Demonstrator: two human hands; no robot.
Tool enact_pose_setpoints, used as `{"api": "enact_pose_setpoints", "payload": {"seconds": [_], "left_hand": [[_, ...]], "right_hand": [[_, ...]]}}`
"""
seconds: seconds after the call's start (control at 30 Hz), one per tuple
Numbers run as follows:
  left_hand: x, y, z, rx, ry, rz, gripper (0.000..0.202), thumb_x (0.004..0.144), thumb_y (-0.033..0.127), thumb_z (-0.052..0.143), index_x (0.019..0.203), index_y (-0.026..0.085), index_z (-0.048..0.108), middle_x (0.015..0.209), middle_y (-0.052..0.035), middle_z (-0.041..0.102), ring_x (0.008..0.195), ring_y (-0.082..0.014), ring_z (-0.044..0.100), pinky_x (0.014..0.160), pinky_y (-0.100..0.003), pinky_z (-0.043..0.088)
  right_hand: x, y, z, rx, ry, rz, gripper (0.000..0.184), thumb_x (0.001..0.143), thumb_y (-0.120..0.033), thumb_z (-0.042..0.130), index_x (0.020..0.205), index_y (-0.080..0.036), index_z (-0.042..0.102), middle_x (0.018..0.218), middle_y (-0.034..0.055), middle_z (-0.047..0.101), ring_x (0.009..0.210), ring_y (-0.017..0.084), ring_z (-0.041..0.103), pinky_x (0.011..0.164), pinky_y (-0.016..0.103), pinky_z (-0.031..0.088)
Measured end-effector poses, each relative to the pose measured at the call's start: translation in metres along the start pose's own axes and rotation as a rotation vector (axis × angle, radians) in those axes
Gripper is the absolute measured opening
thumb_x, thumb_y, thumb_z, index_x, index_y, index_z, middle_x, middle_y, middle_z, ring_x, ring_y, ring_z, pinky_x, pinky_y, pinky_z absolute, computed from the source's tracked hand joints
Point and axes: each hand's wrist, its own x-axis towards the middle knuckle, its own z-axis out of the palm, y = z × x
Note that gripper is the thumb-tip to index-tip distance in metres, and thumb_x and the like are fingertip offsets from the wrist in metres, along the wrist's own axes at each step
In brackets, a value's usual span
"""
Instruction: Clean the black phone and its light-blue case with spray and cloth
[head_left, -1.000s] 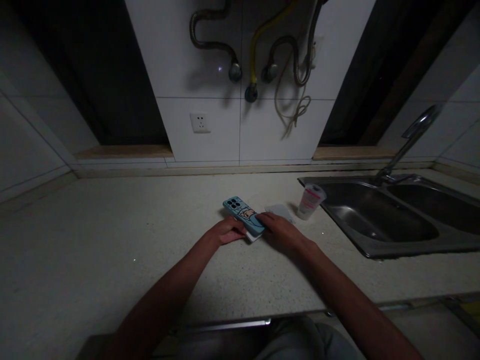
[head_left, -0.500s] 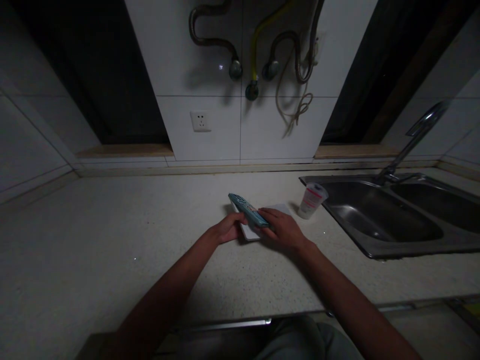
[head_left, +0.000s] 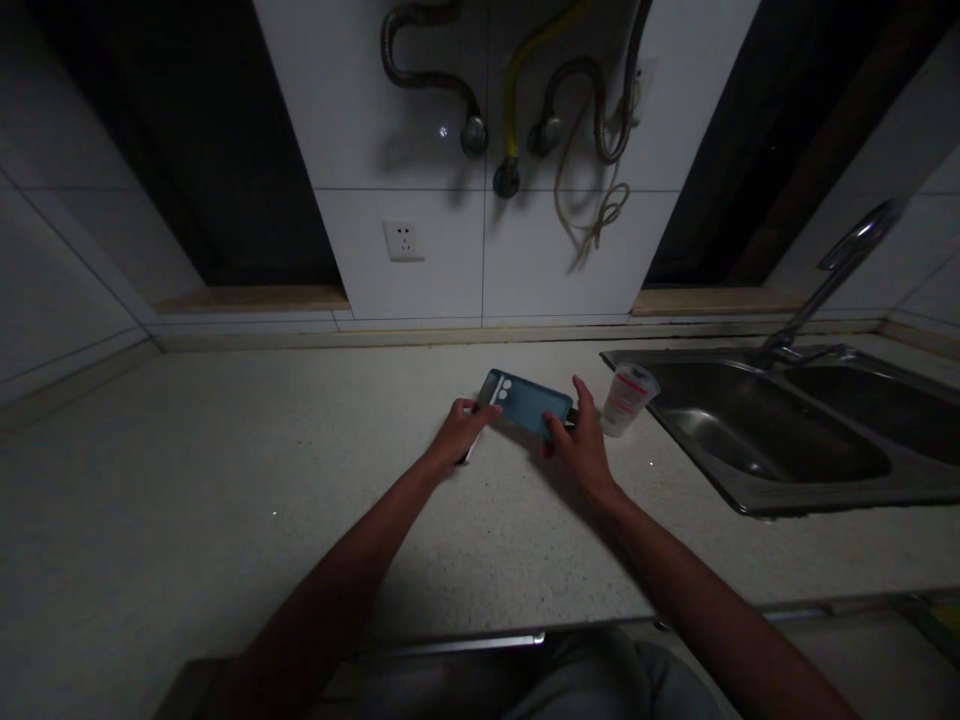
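Note:
A teal phone case (head_left: 529, 402) is held up off the counter between both hands, its plain side facing me and its round camera holes at the left end. My left hand (head_left: 459, 432) pinches that left end, thumb in front. A thin dark piece with a white edge (head_left: 475, 442) also sits at my left hand; most of it is hidden behind the fingers and case. My right hand (head_left: 581, 445) grips the case's right end with the thumb on its face, one finger raised. Just right of that hand, a clear plastic cup (head_left: 628, 402) with pink-red print stands on the counter.
The speckled pale counter (head_left: 300, 480) runs up to the tiled wall. On the right lies a double steel sink (head_left: 757, 430) with a curved faucet (head_left: 840, 270). A wall socket (head_left: 403, 241) and several hoses (head_left: 514, 100) are at the back.
The case has turned over, from its patterned side to its plain side, and has swung more sideways. The white flat thing beneath it is now mostly out of sight. Both hands have shifted their grip.

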Motion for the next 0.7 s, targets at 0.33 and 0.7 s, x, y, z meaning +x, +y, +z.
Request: {"api": "enact_pose_setpoints", "payload": {"seconds": [0.33, 0.7], "left_hand": [[0.000, -0.009, -0.009, 0.762, 0.124, 0.119, 0.075, 0.075, 0.066, 0.063, 0.130, 0.019, 0.045, 0.118, -0.0181, 0.068, 0.104, -0.0322, 0.067, 0.080, -0.038, 0.050], [0.011, -0.019, -0.025, 1.055, 0.241, 0.087, 0.070, 0.078, 0.064, 0.056, 0.129, 0.017, 0.046, 0.116, -0.0197, 0.063, 0.104, -0.0331, 0.066, 0.083, -0.040, 0.050]], "right_hand": [[0.015, 0.017, 0.001, -0.023, 0.188, 0.153, 0.043, 0.075, -0.042, 0.055, 0.111, -0.018, 0.051, 0.104, 0.0107, 0.058, 0.076, 0.022, 0.062, 0.058, 0.036, 0.055], [0.004, 0.005, 0.001, -0.571, -0.175, 0.022, 0.033, 0.090, -0.037, 0.046, 0.112, -0.018, 0.062, 0.071, 0.0045, 0.069, 0.068, 0.022, 0.064, 0.062, 0.029, 0.040]]}}
